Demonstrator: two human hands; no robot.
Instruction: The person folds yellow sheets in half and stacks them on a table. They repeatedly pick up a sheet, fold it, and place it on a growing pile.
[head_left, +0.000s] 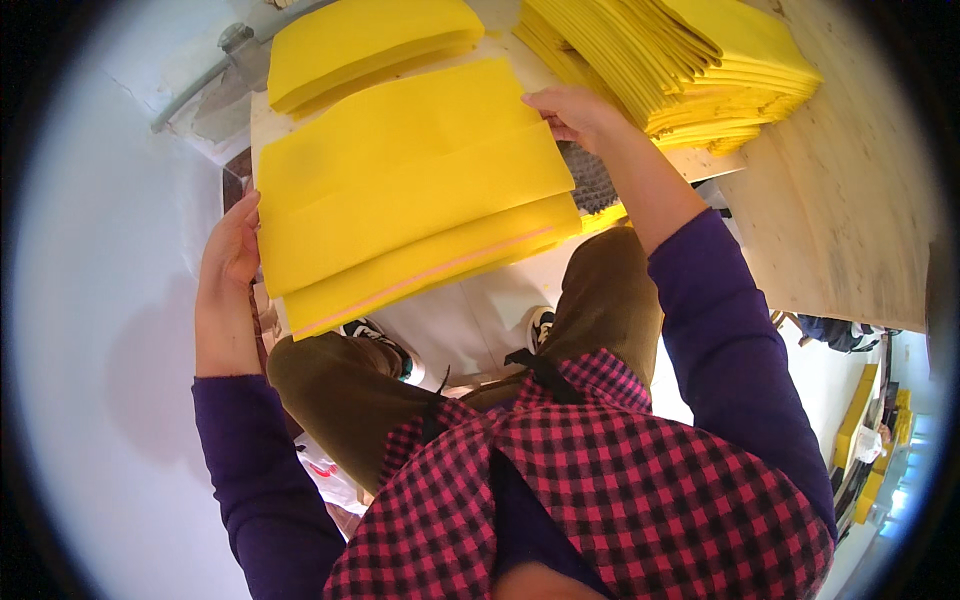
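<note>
A folded yellow sheet [415, 170], cloth-like and smooth, spreads in front of me above my knees. It lies in layers, and a pink line runs along the lower layer close to its near edge. My left hand [238, 240] is closed on the sheet's left edge, its fingertips partly hidden at the rim. At the upper right edge, my right hand [578, 112] pinches the sheet between thumb and fingers. Just beyond it lies a stack of folded yellow pieces [375, 45].
A taller pile of folded yellow sheets [690, 70] stands at the far right, close to my right hand. A wooden board surface [840, 200] extends on the right. A white wall [110, 300] rises at left. Dark ribbed material [588, 180] shows below my right hand.
</note>
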